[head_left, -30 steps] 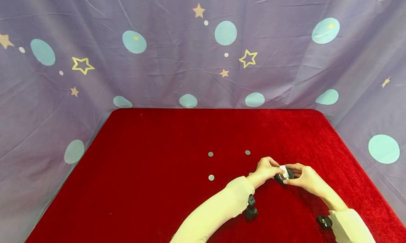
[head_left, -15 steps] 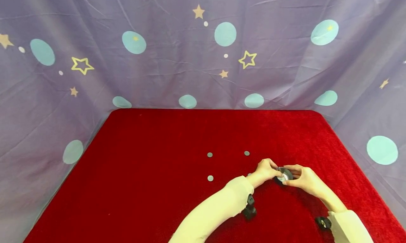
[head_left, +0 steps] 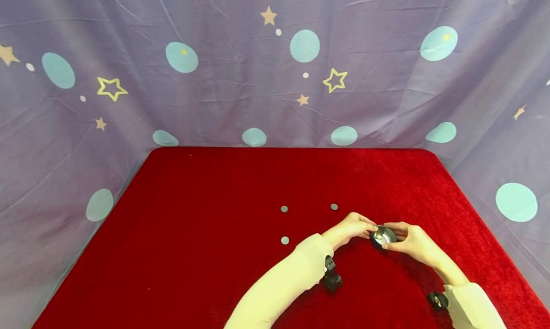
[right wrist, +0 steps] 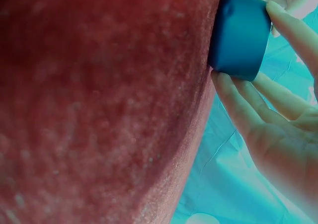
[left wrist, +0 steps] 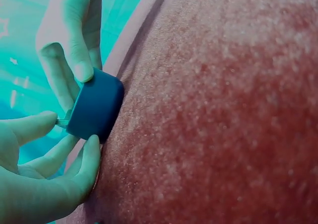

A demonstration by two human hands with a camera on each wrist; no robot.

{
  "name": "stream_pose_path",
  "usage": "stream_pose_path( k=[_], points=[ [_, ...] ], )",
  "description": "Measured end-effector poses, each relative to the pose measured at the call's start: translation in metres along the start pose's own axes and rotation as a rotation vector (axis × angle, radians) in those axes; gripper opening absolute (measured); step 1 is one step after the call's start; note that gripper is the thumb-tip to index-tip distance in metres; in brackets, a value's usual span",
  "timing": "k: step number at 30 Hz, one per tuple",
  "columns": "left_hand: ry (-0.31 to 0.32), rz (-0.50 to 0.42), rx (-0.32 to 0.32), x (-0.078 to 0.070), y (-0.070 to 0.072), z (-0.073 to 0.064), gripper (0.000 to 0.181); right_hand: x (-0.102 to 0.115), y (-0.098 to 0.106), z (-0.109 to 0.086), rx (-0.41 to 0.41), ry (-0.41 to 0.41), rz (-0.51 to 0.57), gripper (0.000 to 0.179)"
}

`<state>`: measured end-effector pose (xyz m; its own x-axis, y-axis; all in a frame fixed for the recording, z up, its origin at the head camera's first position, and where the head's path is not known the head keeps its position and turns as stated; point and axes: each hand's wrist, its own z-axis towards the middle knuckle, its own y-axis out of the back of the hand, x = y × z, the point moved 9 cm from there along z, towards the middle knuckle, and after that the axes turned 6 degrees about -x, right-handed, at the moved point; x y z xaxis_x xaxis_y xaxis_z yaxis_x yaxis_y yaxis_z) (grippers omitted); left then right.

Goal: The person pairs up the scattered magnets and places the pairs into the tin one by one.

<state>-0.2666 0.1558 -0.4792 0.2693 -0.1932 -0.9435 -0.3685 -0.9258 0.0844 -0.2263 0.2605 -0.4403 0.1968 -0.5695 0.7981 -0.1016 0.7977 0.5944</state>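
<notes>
A short, dark round container (head_left: 375, 243) with a shiny silvery inside sits on the red cloth, its opening facing up. My right hand (head_left: 414, 243) grips it from the right, thumb on the near side and fingers around the far side. From the left, my left hand (head_left: 350, 228) holds its rim. In the left wrist view, the left thumb presses a thin metal piece (left wrist: 62, 122) sticking up at the rim, and the fingers touch the smooth outer wall (left wrist: 97, 107). The right wrist view shows the right fingertips (right wrist: 222, 79) low against the container's side (right wrist: 241, 37).
Small grey discs lie flat on the red cloth (head_left: 193, 233): a far-left disc (head_left: 284, 208), a near-left disc (head_left: 285, 240) and a far-right disc (head_left: 334, 206). A purple curtain (head_left: 240, 57) with stars and ovals surrounds the table's back and sides.
A white square piece over the container one second ago no longer shows, and the silvery inside is visible. My left hand has shifted slightly left; the right has stayed in place.
</notes>
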Motion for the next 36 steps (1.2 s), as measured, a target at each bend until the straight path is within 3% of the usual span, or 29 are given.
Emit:
stream_pose_path(
  k=[4,9,14,19,30,33,36],
  points=[
    [-0.013,-0.001,-0.006,-0.002,0.001,-0.001,0.019,0.0,0.001,0.0,0.003,-0.004,0.002,0.055],
    [-0.041,-0.014,-0.086,0.0,0.004,-0.002,0.014,-0.001,0.001,0.0,0.012,-0.02,0.005,0.056],
    [-0.057,0.02,-0.158,0.002,0.006,-0.003,0.01,-0.001,-0.001,0.0,0.034,-0.036,0.005,0.058],
    [-0.075,0.069,-0.181,0.0,0.007,-0.002,0.008,-0.001,0.0,-0.001,0.036,-0.039,0.002,0.058],
    [-0.08,0.061,-0.077,-0.002,0.005,-0.006,0.014,0.004,0.0,-0.001,0.068,-0.029,-0.031,0.059],
    [-0.095,0.092,-0.048,-0.004,0.008,-0.01,0.014,0.008,0.0,0.001,0.077,-0.006,-0.051,0.058],
    [-0.135,0.198,0.003,-0.01,0.012,-0.016,0.016,0.011,-0.001,0.002,0.078,0.015,-0.076,0.056]
  ],
)
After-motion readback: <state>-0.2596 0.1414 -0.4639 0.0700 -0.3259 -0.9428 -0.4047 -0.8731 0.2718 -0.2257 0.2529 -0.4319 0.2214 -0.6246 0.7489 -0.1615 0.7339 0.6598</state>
